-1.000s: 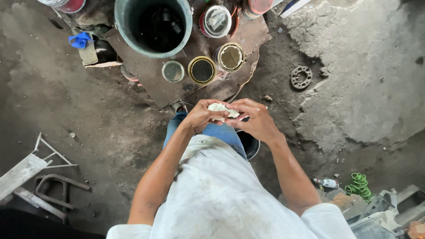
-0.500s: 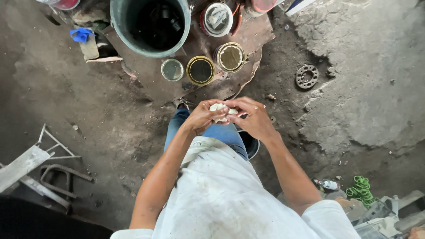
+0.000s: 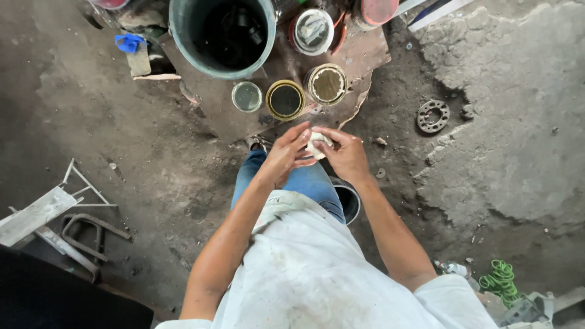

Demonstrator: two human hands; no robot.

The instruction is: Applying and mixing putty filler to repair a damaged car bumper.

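Left hand [image 3: 285,155] and right hand [image 3: 344,153] pinching whitish rag wad [image 3: 316,145] between them, fingers hiding most of it. Three open tins [image 3: 285,99] at 12 o'clock; green bucket [image 3: 183,36] cut off at top edge.

Person, seen from above: wore a white short-sleeved shirt [image 3: 304,274], loose, stained and smudged grey across the front. Blue denim trousers [image 3: 304,183] showed just below the left hand [image 3: 286,159] and right hand [image 3: 347,155]. Both forearms were bare from the sleeve hems down; no gloves.
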